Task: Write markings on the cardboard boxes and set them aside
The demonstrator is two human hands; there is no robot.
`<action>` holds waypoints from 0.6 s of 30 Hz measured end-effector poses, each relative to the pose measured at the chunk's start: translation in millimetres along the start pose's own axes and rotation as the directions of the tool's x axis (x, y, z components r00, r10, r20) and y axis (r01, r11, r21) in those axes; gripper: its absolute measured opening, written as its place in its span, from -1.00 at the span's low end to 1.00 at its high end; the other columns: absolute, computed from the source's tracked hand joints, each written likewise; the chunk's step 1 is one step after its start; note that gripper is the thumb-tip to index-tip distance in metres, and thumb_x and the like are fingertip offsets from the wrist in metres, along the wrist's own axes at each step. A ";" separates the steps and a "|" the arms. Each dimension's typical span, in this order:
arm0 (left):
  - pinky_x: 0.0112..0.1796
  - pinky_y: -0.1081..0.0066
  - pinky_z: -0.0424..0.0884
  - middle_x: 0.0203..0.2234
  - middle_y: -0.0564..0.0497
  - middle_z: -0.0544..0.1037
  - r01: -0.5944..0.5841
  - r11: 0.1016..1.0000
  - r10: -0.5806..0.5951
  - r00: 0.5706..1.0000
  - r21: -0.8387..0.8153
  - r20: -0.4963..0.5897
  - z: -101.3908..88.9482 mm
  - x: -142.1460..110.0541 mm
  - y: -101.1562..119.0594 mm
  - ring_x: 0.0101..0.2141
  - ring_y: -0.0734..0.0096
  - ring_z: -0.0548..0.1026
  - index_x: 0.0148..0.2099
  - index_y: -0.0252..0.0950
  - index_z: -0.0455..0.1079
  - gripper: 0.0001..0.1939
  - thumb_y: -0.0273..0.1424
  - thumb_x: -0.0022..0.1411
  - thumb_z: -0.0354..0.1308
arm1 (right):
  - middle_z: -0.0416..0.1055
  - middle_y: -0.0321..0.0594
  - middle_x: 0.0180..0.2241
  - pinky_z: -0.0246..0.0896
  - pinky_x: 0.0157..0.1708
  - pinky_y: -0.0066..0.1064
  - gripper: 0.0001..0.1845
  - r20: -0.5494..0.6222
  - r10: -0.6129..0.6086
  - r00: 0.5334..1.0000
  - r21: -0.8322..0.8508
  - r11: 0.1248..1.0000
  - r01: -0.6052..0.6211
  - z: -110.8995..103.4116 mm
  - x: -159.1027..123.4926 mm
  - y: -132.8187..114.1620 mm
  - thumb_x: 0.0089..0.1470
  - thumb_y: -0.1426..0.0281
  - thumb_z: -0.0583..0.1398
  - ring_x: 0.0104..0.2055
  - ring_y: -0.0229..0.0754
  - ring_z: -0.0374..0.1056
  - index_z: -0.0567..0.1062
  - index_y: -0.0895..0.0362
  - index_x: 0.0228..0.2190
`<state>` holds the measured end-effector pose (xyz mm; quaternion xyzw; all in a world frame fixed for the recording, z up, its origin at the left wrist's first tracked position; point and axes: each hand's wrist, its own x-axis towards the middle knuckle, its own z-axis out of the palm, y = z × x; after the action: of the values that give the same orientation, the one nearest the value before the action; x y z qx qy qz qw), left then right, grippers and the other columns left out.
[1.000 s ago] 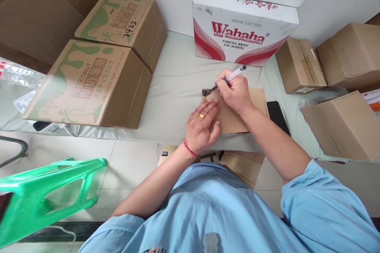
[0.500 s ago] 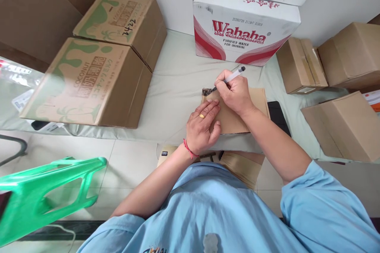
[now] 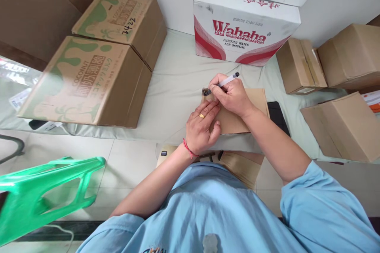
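Note:
A flat brown piece of cardboard [image 3: 255, 104] lies on the pale green cloth in front of me. Its far left corner carries a dark black scribbled patch [image 3: 204, 92]. My right hand [image 3: 233, 95] grips a white marker pen [image 3: 228, 80] with a dark end cap, its tip down at that dark corner. Spread flat on the left part of the cardboard, my left hand [image 3: 204, 122] presses it down with fingers stretched out. A gold ring and a red string bracelet are on that hand and wrist.
Two printed coconut cartons [image 3: 86, 83] stand at left. Behind the cardboard is a white water carton [image 3: 246, 27]; plain brown boxes [image 3: 341, 126] sit at right. A black flat object [image 3: 278, 116] lies beside the cardboard. A green plastic stool [image 3: 53, 182] stands on the floor at lower left.
My right hand and the marker pen have shifted slightly left, the pen now leaning lower over the dark corner. My left hand stays in place on the cardboard.

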<state>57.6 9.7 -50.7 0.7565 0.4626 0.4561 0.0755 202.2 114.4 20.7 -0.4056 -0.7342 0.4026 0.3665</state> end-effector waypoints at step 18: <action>0.37 -0.04 0.45 0.33 -0.17 0.57 -0.018 0.999 0.019 0.999 -0.026 0.039 -5.8 -0.5 -2.1 0.38 0.06 0.46 0.44 -0.20 0.39 -0.46 -0.45 0.48 0.09 | 0.51 -0.24 -0.47 0.15 -0.45 -0.23 -0.75 -0.704 -0.086 0.705 -0.307 0.932 -0.192 -130.9 -111.0 20.6 0.42 0.07 0.19 -0.54 -0.13 0.32 0.55 -0.06 -0.10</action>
<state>51.8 8.7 -48.8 0.7685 0.4479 0.4480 0.0900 366.3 61.1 32.3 -0.6092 -0.5858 0.0865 0.5275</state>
